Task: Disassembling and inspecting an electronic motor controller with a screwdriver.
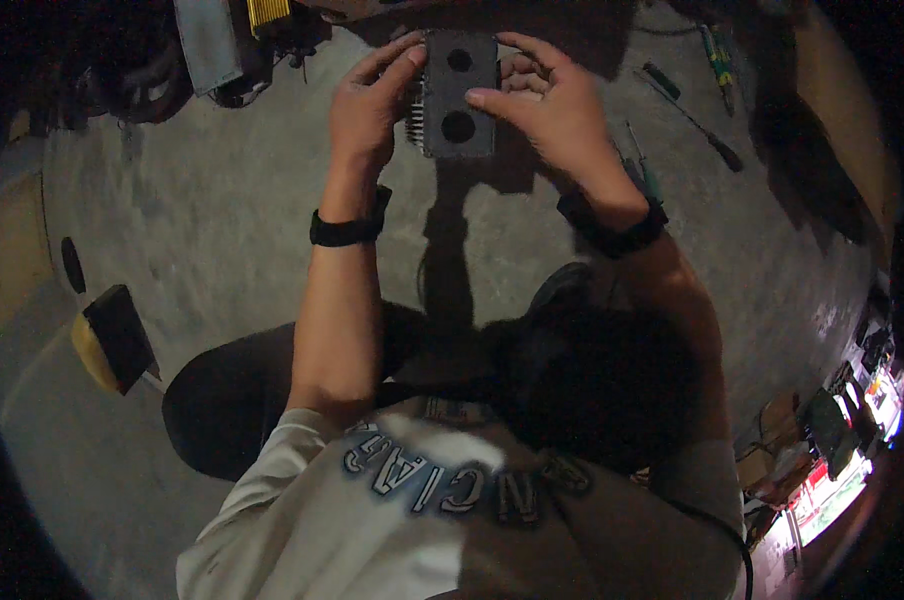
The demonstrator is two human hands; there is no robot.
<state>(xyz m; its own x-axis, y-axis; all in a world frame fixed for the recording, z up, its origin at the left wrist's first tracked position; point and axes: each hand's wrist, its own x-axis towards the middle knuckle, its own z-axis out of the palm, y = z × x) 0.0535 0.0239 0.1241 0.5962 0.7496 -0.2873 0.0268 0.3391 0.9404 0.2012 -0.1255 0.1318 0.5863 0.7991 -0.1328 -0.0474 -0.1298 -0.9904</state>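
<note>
A dark grey rectangular block [460, 95] with two round dark openings is held up between my two hands, over the floor. A row of thin, comb-like fins [415, 122] shows along its left side. My left hand [374, 100] grips the upper left edge, thumb and fingers closed on it. On the other side, my right hand [552, 98] has its thumb laid on the front face and its fingers curled round the right edge. What the block belongs to cannot be made out. Both wrists wear black bands.
On the concrete floor [242, 190] at the right lie a long screwdriver [694, 125], a green-and-yellow tool [718, 65] and another thin tool [640, 158]. A dark square piece with yellow behind it [120, 338] is at the left. Dark cables [152, 85] lie far left; bright clutter [822, 490] stands lower right.
</note>
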